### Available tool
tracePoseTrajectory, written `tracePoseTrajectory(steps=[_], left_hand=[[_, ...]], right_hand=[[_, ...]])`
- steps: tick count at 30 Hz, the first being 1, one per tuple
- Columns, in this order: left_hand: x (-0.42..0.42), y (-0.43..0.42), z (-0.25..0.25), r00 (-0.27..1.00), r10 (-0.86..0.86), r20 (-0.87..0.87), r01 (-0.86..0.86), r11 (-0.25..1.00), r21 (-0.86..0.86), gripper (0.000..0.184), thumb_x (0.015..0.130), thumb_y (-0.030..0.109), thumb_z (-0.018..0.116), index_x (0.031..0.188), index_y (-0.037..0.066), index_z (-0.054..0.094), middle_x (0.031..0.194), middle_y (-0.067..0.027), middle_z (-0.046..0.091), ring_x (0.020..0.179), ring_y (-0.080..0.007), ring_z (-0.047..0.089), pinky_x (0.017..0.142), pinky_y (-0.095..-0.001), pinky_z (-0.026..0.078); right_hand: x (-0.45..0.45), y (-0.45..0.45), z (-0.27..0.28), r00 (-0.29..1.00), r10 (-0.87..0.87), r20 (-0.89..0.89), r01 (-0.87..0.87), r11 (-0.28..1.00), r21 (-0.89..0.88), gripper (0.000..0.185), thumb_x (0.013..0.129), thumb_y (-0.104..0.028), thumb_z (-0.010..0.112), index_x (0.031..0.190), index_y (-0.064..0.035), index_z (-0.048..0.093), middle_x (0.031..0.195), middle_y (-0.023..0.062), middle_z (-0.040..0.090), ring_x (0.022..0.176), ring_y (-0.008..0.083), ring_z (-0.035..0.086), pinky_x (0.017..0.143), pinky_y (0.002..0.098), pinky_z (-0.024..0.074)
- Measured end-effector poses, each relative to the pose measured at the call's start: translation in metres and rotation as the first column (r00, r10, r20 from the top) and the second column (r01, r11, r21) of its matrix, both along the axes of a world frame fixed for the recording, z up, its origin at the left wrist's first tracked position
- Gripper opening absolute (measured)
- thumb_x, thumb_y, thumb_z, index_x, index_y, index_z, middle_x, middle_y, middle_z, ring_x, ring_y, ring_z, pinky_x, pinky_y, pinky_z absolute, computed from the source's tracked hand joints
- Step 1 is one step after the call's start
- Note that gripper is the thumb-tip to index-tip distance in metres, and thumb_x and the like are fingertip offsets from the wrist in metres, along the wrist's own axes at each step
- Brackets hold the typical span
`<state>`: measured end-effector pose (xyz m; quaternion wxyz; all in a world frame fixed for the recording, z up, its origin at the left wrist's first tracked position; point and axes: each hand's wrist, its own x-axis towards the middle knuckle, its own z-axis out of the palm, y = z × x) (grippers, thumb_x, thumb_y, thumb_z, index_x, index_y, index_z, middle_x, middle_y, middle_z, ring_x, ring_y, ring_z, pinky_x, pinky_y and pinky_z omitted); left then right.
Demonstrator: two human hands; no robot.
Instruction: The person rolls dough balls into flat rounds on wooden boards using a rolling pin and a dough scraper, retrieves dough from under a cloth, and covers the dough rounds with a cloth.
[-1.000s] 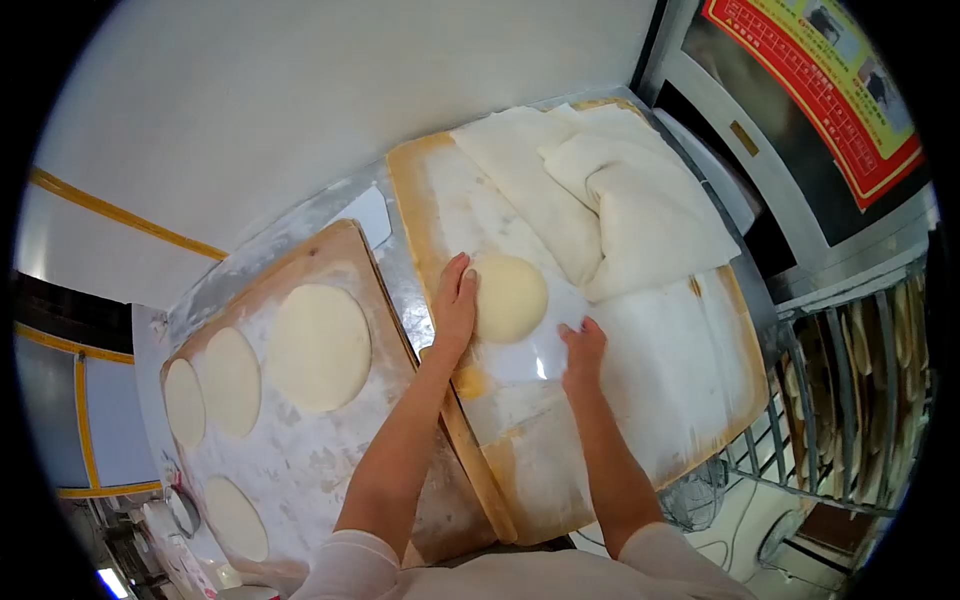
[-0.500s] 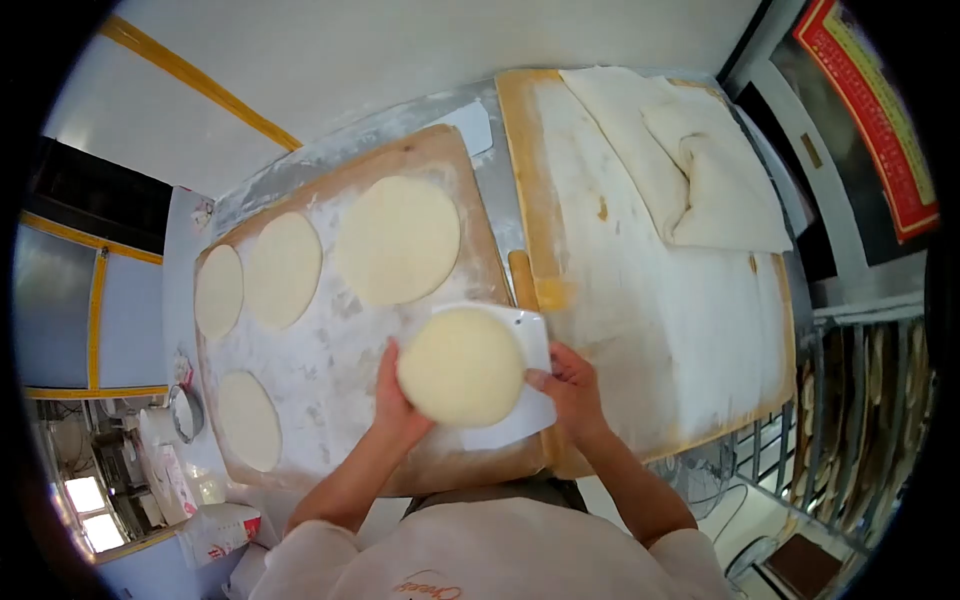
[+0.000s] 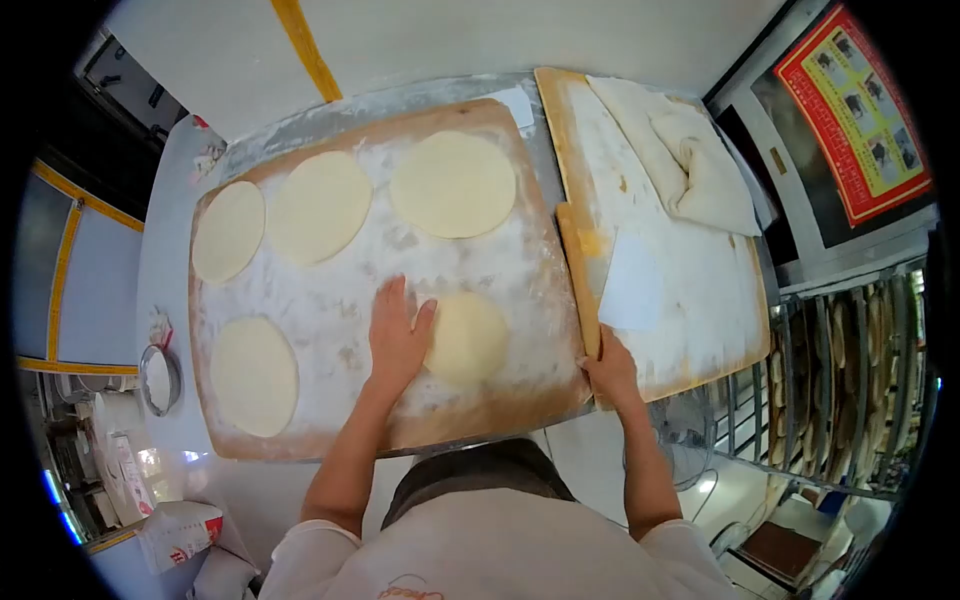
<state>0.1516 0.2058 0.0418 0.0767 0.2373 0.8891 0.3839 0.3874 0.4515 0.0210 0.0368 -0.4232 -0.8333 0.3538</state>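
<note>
A round of dough [image 3: 467, 338] lies on the floured left board [image 3: 330, 310], near its front edge. My left hand [image 3: 398, 335] rests against the left side of that dough, fingers apart and pointing away from me. At the seam between the two boards, my right hand [image 3: 608, 368] is closed round the near end of a wooden rolling pin [image 3: 580, 275]. The white scraper sheet [image 3: 632, 283] lies on the right board, just right of the pin. Flattened dough rounds [image 3: 453, 184] lie along the back of the left board, and another [image 3: 254, 376] is at its left front.
A folded white cloth [image 3: 695, 170] covers the back of the right board [image 3: 700, 330]. A metal bowl of flour [image 3: 159, 380] stands left of the boards. To the right is a barred rack [image 3: 850, 380], with a red and yellow poster [image 3: 860, 115] above it.
The dough round has moved from the right board, over on the white sheet, down onto the left board. The sheet is now on the right board, released, and my right hand has taken the rolling pin.
</note>
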Motion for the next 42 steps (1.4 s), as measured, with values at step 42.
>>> tracePoseTrajectory(steps=[42], left_hand=[[-0.05, 0.063, -0.021, 0.717, -0.526, -0.457, 0.276, 0.817, -0.506, 0.069, 0.089, 0.036, 0.054, 0.148, 0.008, 0.031, 0.155, -0.0188, 0.023, 0.145, -0.0406, 0.014, 0.111, -0.0654, 0.008]], right_hand=[[-0.053, -0.005, 0.011, 0.869, 0.493, 0.035, -0.395, 0.65, 0.649, 0.052, 0.077, -0.03, 0.071, 0.115, 0.0014, 0.055, 0.113, 0.0172, 0.057, 0.116, 0.0317, 0.05, 0.1, 0.0509, 0.0371]])
